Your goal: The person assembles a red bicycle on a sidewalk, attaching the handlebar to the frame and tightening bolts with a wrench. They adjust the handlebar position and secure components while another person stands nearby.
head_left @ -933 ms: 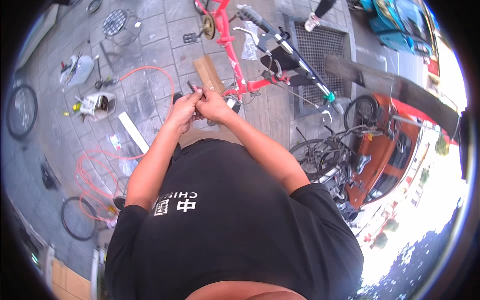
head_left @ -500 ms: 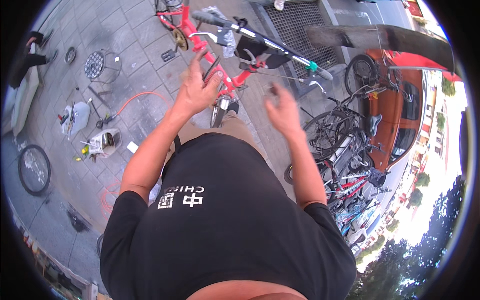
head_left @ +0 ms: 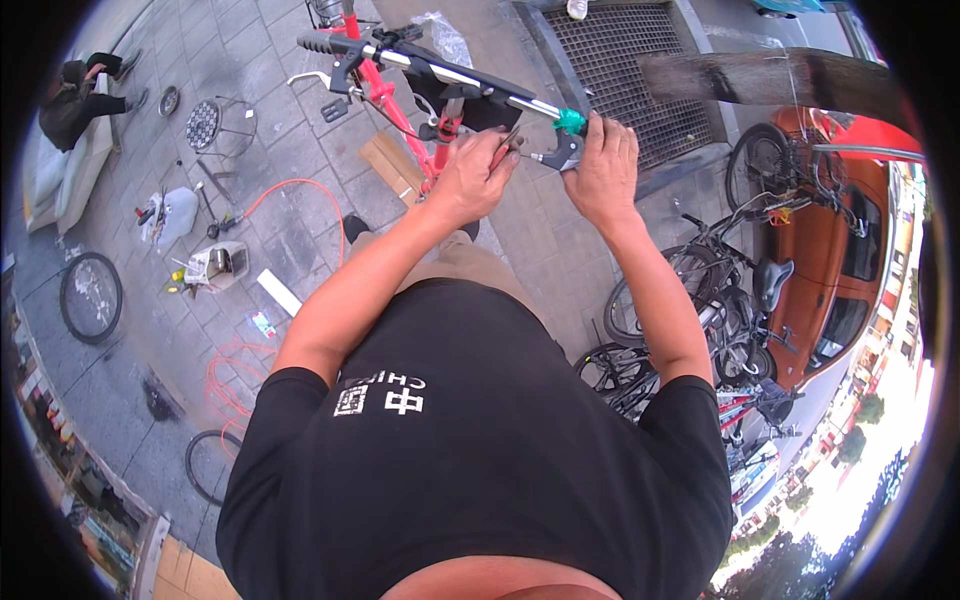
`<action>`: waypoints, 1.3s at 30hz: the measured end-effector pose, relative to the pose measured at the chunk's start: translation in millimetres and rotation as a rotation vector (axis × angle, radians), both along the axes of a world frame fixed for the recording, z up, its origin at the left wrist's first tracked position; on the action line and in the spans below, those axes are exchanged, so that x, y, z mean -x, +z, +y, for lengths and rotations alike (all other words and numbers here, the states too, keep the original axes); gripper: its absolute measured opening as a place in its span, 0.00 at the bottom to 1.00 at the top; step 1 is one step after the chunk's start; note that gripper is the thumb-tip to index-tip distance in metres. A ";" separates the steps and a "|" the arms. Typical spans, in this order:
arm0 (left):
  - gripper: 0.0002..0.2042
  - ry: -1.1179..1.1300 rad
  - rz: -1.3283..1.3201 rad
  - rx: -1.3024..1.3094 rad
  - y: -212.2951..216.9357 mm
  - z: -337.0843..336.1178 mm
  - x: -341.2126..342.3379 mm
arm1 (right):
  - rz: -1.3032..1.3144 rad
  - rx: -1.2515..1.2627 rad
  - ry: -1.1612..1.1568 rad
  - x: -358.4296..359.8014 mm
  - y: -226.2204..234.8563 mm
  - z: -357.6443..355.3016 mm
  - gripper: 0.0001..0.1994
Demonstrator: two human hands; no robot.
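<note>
A red bicycle (head_left: 381, 92) stands in front of me with its handlebar (head_left: 455, 68) slanting from upper left to right. My right hand (head_left: 605, 172) is closed round the bar's right end, beside the green wrap (head_left: 570, 122) and the brake lever's dark mount (head_left: 566, 153). Just left of that lever, my left hand (head_left: 466, 182) grips a small hand tool with red handles, apparently pliers (head_left: 507, 146). Its tip points toward the cable end by the lever; whether they touch is unclear. A black bag or panel (head_left: 428, 95) hangs behind the bar.
Parked bicycles (head_left: 700, 290) and an orange car (head_left: 835, 250) line the right, below a tree trunk (head_left: 760, 78) and a floor grate (head_left: 630, 70). At left are a stool (head_left: 203, 126), a tool container (head_left: 216, 266), an orange hose (head_left: 295, 182), a loose tyre (head_left: 92, 297) and a seated person (head_left: 75, 110).
My right hand has come up onto the bar's right end. My left hand, still with the tool, has moved right to the brake lever. The handlebar has shifted left in view.
</note>
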State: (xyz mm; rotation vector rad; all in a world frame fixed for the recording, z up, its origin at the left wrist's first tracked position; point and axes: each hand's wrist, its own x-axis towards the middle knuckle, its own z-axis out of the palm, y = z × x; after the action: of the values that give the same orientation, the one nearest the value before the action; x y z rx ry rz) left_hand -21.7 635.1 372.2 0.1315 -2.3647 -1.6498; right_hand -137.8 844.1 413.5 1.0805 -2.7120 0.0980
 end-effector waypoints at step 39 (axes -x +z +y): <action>0.10 0.078 -0.267 -0.327 -14.9 30.0 1.1 | -0.019 -0.054 0.354 46.8 14.7 4.5 0.42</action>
State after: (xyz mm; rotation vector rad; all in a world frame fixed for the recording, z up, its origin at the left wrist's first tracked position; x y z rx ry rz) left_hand -22.7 665.1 357.3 0.5283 -2.2088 -2.0794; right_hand -184.7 848.6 428.2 1.5725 -2.5219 0.0927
